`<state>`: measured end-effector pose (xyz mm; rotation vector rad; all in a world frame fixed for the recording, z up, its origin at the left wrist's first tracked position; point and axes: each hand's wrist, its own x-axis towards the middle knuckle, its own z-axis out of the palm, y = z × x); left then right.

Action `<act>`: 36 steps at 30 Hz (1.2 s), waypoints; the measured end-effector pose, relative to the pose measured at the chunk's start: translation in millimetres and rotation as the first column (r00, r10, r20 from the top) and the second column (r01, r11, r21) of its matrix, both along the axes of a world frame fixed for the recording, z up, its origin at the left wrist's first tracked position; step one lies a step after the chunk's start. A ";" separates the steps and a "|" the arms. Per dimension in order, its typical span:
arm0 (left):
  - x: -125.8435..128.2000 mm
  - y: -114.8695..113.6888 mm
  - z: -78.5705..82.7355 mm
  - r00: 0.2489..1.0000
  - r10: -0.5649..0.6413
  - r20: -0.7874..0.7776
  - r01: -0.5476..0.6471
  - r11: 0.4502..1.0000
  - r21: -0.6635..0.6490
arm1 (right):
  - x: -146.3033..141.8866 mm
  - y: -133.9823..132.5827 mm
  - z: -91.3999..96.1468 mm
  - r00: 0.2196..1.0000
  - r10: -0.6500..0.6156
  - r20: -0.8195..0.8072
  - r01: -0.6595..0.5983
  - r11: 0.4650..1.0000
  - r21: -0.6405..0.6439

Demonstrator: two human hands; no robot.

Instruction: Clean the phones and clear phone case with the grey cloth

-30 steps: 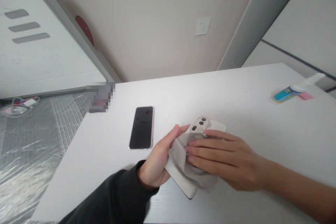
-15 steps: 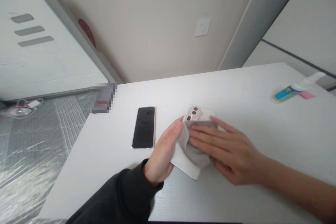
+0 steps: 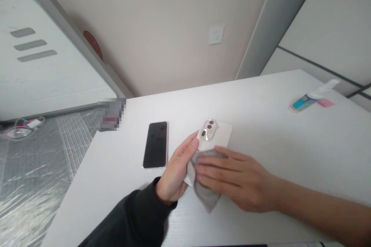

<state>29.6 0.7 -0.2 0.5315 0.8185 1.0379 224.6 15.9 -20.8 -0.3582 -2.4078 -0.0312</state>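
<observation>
My left hand (image 3: 177,168) is closed around the left edge of a white phone (image 3: 220,133), its thumb resting on the phone's back. The camera bump faces up at the far end. With its fingers laid long across a grey cloth (image 3: 209,197), my right hand (image 3: 240,177) holds the cloth pressed onto the lower half of the phone's back. The cloth covers that half, and one corner hangs past the phone's near end. A second phone (image 3: 155,144), dark screen up with a pale edge, lies on the table left of my hands.
On the right of the white table (image 3: 255,104) are a spray bottle (image 3: 304,102) with a blue label and a pink piece (image 3: 326,102) beside it. A blurred-out dark item (image 3: 111,115) sits at the left edge. A wall socket (image 3: 216,34) is behind.
My right hand and the cloth have slid down the phone's back, towards me, uncovering more of its upper part. My left hand keeps its hold. The whole view has shifted slightly.
</observation>
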 end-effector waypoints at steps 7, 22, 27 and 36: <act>-1.2 2.3 0.2 0.998 -0.052 -0.038 0.052 0.998 0.020 | 16.6 18.3 0.7 0.984 -0.172 0.040 0.174 0.984 -0.046; -2.1 -1.4 -4.5 0.974 -0.142 -0.176 0.154 0.987 0.056 | 10.6 16.6 -3.8 0.956 -0.258 0.138 0.269 0.960 -0.072; -0.8 -1.9 -3.8 0.979 -0.100 -0.176 0.114 0.991 0.073 | 8.6 16.2 -3.3 0.944 -0.263 0.197 0.286 0.953 -0.097; -3.4 -1.5 1.7 0.984 -0.050 -0.173 0.052 0.999 0.006 | 11.3 18.3 -5.9 0.929 -0.357 0.099 0.369 0.915 -0.166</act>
